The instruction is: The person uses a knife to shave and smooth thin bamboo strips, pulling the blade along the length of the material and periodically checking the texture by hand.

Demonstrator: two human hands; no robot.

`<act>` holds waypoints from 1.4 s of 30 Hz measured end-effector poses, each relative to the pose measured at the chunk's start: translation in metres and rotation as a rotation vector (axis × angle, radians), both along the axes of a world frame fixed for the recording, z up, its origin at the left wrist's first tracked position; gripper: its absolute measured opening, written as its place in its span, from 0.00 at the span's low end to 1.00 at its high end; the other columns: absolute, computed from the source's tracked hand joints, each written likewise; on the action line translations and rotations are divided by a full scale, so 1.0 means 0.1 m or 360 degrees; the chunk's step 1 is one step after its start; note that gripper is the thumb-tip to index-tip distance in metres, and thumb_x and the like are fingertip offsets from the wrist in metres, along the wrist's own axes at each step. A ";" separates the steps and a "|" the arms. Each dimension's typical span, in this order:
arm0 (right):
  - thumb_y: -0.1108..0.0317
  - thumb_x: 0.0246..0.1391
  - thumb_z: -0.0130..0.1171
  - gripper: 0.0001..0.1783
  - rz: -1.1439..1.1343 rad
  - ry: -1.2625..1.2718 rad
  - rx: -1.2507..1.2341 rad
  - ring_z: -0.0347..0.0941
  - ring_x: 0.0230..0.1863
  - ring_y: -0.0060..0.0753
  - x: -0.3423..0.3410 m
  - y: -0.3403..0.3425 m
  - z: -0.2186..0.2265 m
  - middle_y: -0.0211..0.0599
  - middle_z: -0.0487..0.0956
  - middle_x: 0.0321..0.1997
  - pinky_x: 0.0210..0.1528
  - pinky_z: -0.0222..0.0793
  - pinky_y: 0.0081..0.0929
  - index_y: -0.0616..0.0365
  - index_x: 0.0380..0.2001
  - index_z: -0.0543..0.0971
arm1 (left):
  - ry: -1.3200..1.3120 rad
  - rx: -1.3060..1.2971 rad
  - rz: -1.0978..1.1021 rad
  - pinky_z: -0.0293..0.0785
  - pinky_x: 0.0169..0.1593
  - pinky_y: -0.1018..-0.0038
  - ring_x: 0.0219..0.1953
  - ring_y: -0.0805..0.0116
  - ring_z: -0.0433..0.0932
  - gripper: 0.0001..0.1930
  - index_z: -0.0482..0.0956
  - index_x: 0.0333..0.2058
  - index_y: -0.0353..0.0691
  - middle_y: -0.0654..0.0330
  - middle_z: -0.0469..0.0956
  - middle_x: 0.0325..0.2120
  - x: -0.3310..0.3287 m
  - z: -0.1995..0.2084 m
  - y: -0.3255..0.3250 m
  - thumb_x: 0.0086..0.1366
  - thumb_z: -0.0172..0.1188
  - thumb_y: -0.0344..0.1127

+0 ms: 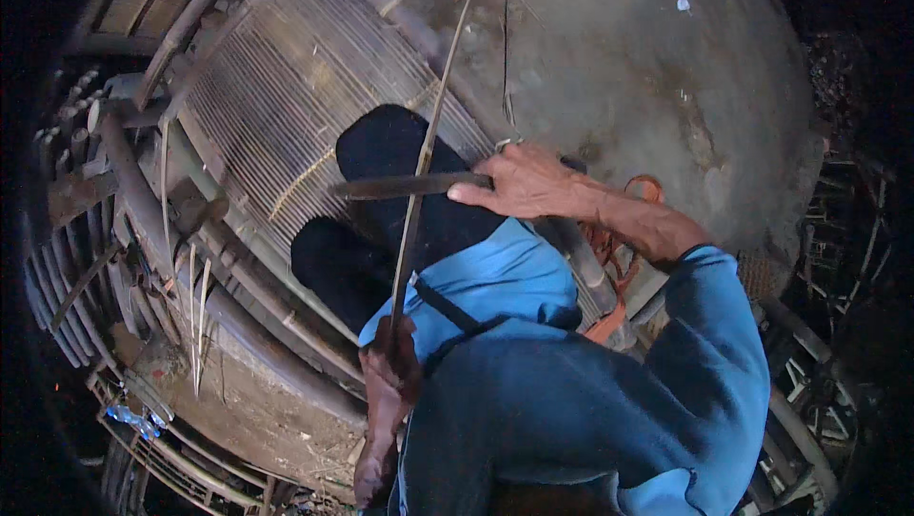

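A long, thin strip that looks like split bamboo [440, 107] runs up from my left hand [388, 373], which is closed around its lower end. The strip rises at a slant over my dark-clad knees, and its far tip reaches past the slatted seat. My right hand [528, 181] grips a knife [381, 188]; the handle is hidden inside my fist. Its long dark blade points left and crosses the strip above my thighs. Whether the edge bites into the strip cannot be made out.
I sit on a slatted bamboo bench [276, 88] framed by thick poles. Orange strap or rope [624, 268] lies by its right side. Bare ground [619, 69] spreads to the upper right. Bamboo railings [133, 183] stand left, with a blue crumpled piece [136, 419] at lower left.
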State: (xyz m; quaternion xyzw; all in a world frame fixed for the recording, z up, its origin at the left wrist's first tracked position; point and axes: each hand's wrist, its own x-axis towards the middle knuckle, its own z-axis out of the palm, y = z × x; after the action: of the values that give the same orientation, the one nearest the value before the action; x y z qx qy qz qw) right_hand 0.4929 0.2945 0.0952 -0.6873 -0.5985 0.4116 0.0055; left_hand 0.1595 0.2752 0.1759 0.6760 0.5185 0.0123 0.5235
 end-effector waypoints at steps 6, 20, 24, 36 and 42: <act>0.27 0.61 0.43 0.45 -0.1064 -0.0178 -0.0056 0.80 0.30 0.49 1.15 0.29 -0.94 0.52 0.79 0.22 0.38 0.73 0.47 0.65 0.35 0.84 | -0.0280 0.0273 0.0036 0.58 0.20 0.71 0.14 0.76 0.63 0.15 0.76 0.34 0.36 0.62 0.63 0.13 0.02 -0.19 0.06 0.74 0.48 0.41; 0.27 0.59 0.44 0.47 -0.0664 0.0103 -0.0048 0.80 0.33 0.60 0.19 -0.05 -0.20 0.61 0.80 0.24 0.39 0.71 0.53 0.69 0.39 0.83 | -0.0533 -0.1090 0.0665 0.62 0.16 0.81 0.14 0.76 0.71 0.29 0.64 0.65 0.39 0.61 0.77 0.19 0.03 -0.30 0.19 0.72 0.56 0.47; 0.29 0.61 0.45 0.44 -0.0520 0.0068 0.0003 0.79 0.30 0.61 0.02 -0.12 0.03 0.59 0.79 0.23 0.38 0.72 0.51 0.66 0.39 0.83 | -0.0695 -0.1069 0.0581 0.71 0.29 0.82 0.30 0.77 0.77 0.17 0.75 0.57 0.35 0.59 0.81 0.30 -0.05 -0.11 0.13 0.73 0.52 0.31; 0.21 0.56 0.41 0.47 0.0288 0.0292 -0.0312 0.80 0.38 0.64 -0.71 -0.48 0.63 0.62 0.80 0.29 0.46 0.73 0.57 0.57 0.41 0.85 | -0.0312 -0.0486 0.0865 0.65 0.33 0.79 0.30 0.81 0.71 0.10 0.84 0.44 0.38 0.70 0.78 0.27 0.17 -0.21 -0.14 0.69 0.62 0.36; 0.26 0.59 0.44 0.42 -0.0116 -0.0132 -0.0449 0.81 0.38 0.59 -0.18 -0.24 0.38 0.55 0.82 0.28 0.41 0.76 0.49 0.59 0.37 0.85 | -0.0313 -0.0581 0.0864 0.67 0.32 0.81 0.29 0.83 0.71 0.12 0.82 0.48 0.36 0.68 0.78 0.28 0.15 -0.02 -0.09 0.69 0.60 0.31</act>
State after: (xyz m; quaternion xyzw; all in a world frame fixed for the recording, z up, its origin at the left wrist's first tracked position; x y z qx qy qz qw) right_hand 0.4753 0.2704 0.1332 -0.7190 -0.5090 0.4624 -0.1010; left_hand 0.1744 0.2662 0.1741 0.4041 0.6202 0.1234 0.6610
